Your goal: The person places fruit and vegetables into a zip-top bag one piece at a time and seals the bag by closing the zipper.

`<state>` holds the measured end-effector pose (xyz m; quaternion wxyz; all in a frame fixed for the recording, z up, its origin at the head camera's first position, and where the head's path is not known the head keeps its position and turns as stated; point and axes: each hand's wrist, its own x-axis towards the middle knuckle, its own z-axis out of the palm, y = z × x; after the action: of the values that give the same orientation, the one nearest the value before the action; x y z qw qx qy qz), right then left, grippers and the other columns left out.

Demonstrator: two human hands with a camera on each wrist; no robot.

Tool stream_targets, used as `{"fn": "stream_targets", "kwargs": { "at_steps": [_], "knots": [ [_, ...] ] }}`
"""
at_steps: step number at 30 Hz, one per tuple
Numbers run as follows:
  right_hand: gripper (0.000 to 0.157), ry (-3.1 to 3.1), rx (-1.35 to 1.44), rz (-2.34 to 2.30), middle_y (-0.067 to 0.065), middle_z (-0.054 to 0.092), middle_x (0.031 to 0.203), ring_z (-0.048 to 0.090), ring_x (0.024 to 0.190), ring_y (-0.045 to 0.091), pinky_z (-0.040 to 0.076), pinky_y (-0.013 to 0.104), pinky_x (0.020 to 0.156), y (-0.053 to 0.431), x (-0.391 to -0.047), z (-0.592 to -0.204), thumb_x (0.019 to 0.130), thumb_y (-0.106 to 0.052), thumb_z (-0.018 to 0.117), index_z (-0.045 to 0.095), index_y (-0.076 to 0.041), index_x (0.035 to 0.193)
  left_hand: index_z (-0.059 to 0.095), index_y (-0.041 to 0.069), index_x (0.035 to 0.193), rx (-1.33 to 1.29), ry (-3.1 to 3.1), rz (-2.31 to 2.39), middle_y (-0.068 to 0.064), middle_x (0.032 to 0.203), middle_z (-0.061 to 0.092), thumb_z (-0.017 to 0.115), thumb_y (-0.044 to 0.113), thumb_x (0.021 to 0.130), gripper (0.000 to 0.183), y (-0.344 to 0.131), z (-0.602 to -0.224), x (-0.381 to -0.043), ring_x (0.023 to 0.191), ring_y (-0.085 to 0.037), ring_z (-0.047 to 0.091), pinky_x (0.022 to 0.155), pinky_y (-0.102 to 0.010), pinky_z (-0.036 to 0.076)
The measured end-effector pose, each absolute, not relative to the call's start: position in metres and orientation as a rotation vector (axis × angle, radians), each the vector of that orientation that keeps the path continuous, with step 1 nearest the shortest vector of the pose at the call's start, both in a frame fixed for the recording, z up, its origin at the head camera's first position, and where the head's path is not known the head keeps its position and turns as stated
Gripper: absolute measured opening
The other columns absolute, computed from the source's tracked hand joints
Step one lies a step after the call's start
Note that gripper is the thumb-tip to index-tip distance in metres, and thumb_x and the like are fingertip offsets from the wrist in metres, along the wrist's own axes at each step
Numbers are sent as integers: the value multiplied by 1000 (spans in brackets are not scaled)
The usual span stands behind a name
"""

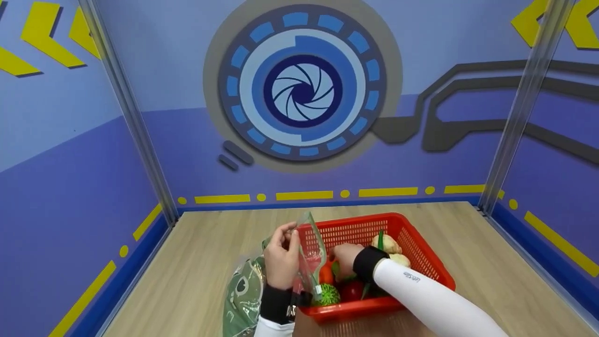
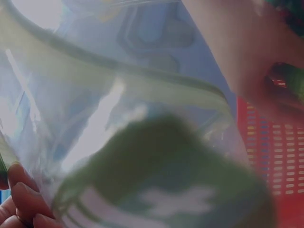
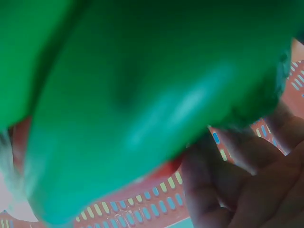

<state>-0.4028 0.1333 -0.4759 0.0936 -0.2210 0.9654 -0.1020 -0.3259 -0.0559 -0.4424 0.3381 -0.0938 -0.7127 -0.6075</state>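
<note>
My left hand (image 1: 282,260) pinches the edge of a clear plastic bag (image 1: 310,255) with green print. The bag's mouth stands up beside a red basket (image 1: 423,241); its green printed part (image 2: 161,161) fills much of the left wrist view. Reaching down into the basket, my right hand (image 1: 346,260) has its fingers bent among the vegetables, by something green (image 2: 295,78). A large glossy green vegetable (image 3: 142,104) fills the right wrist view, with the fingers (image 3: 247,147) next to its dark, leafy-looking end. Whether they grip it is hidden.
In the basket lie a spiky green ball (image 1: 328,295), an orange-red vegetable (image 1: 326,274), a dark red round one (image 1: 351,291) and pale bulbs (image 1: 387,244). More green-printed plastic (image 1: 243,292) lies on the wooden table (image 1: 187,262) at left. Blue panels (image 1: 178,154) enclose the table's back and sides.
</note>
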Motion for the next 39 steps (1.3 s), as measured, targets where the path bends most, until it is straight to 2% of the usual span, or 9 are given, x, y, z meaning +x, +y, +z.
{"fn": "stream_targets", "kwargs": {
  "at_steps": [3,7,11,18,24,29,32,36,39],
  "knots": [
    [47,2886,-666,-338,10,76,106,69,94,27,56,45,84,134,-403,-475,69,-17,92,75,-7,112,71,0,112,-238,-1861,-1579,-4,76,58,64,3,98,15,-56,-442,-326,63,-4,47,58,-19,41],
    [39,2926,-657,-343,10,75,94,67,88,29,50,46,99,135,-402,-475,67,-19,91,74,-4,98,71,0,112,-250,-1854,-1577,-4,77,59,64,3,99,15,-56,-443,-326,64,-3,47,58,-19,41],
    [34,2928,-645,-361,8,73,87,66,86,29,33,52,120,137,-402,-473,69,-24,91,69,-6,88,71,1,112,-268,-1843,-1575,-4,78,60,63,3,99,15,-56,-444,-327,64,-3,47,58,-19,41],
    [35,2921,-666,-382,7,68,75,64,75,26,31,56,119,141,-402,-472,76,-34,88,64,-9,76,71,2,112,-266,-1847,-1562,-3,77,60,64,4,99,15,-56,-444,-326,63,-2,46,56,-19,40],
    [46,2976,-610,-516,16,72,104,65,103,35,50,50,98,146,-407,-470,76,-35,87,74,-3,106,71,2,112,-261,-1855,-1574,-3,77,60,64,4,99,15,-55,-442,-326,64,-2,47,57,-19,42],
    [57,2995,-596,-697,21,69,121,60,122,41,53,52,98,149,-410,-462,79,-32,86,67,-1,122,71,2,112,-256,-1858,-1571,-3,78,59,63,3,99,15,-55,-441,-327,66,-3,48,58,-19,42],
    [55,2968,-598,-776,14,69,110,65,103,30,54,46,88,150,-410,-457,82,-31,83,64,-1,124,71,1,112,-262,-1857,-1579,-3,78,59,63,3,99,16,-55,-442,-327,66,-3,48,58,-19,42],
    [54,2893,-545,-953,6,64,86,56,72,16,47,35,70,153,-408,-445,88,-33,79,61,-1,127,70,-1,113,-262,-1858,-1580,-3,77,58,63,3,99,16,-55,-442,-326,64,-3,46,58,-19,40],
    [56,2860,-520,-1100,5,63,84,55,69,14,47,32,69,154,-408,-433,90,-37,77,60,-1,129,70,0,113,-258,-1861,-1567,-2,76,57,63,4,99,16,-54,-443,-325,63,-2,45,58,-19,40]
  ]
}}
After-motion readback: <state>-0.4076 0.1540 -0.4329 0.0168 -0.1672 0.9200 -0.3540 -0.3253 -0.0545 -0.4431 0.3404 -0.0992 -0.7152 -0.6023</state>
